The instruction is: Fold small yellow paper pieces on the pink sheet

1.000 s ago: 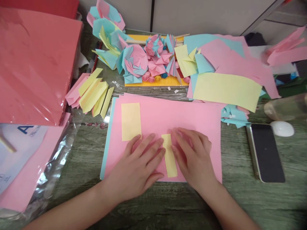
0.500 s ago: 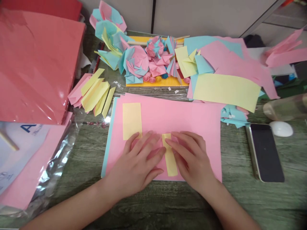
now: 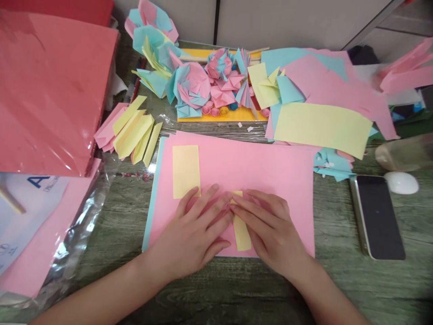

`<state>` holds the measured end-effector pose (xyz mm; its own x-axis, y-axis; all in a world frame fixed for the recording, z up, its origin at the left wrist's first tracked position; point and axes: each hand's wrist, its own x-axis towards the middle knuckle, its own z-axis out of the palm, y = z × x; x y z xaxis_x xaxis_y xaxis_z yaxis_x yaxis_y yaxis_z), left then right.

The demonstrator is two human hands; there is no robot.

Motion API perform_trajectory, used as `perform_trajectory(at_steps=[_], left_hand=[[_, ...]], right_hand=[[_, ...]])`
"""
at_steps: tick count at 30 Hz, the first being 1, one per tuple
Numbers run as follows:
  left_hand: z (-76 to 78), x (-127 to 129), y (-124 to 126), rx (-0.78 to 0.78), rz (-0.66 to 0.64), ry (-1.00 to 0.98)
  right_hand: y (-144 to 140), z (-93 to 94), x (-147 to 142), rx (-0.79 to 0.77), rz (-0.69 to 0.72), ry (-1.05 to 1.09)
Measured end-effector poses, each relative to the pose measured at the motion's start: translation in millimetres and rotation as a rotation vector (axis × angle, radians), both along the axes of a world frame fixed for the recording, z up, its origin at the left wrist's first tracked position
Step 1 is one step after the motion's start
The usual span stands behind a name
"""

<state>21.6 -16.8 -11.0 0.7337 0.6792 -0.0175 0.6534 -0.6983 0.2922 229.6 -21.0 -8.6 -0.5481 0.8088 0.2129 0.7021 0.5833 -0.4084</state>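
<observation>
A narrow folded strip of yellow paper (image 3: 242,234) lies on a stack of pink paper (image 3: 260,167). My left hand (image 3: 199,230) rests flat on the stack with its fingers spread, its fingertips reaching the strip's left edge. From the other side, my right hand (image 3: 274,225) lays its fingers across the upper part of the strip, close together and pressed on it, covering much of it. A flat yellow paper rectangle (image 3: 186,170) lies to the upper left, just beyond the left fingertips.
Folded yellow paper pieces (image 3: 135,135) lie left of the stack. Behind are paper flowers (image 3: 194,88) and a curled yellow sheet (image 3: 323,126). A phone (image 3: 379,216) and a white mouse-shaped object (image 3: 402,183) sit to the right. Red paper packs (image 3: 54,95) fill the left.
My right fingers have shifted left and slightly down across the yellow strip, hiding more of it. My left hand has hardly moved. The view has shifted slightly.
</observation>
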Motion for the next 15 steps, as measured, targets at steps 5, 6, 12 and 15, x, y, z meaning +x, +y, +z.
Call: perform_trajectory(at_steps=[5, 6, 12, 15], left_hand=[[0.3, -0.3, 0.3, -0.02, 0.009, -0.004], [0.3, -0.4, 0.4, -0.025, 0.009, -0.004], [-1.7, 0.1, 1.2, -0.035, 0.003, -0.011], [-2.5, 0.3, 1.1, -0.037, 0.006, -0.017]], right_hand=[[-0.5, 2.3, 3.3, -0.018, -0.018, 0.022], [-0.6, 2.5, 4.0, -0.019, -0.021, 0.024], [0.1, 0.4, 7.3, -0.033, -0.004, 0.026], [0.7, -1.3, 7.9, -0.038, 0.001, 0.023]])
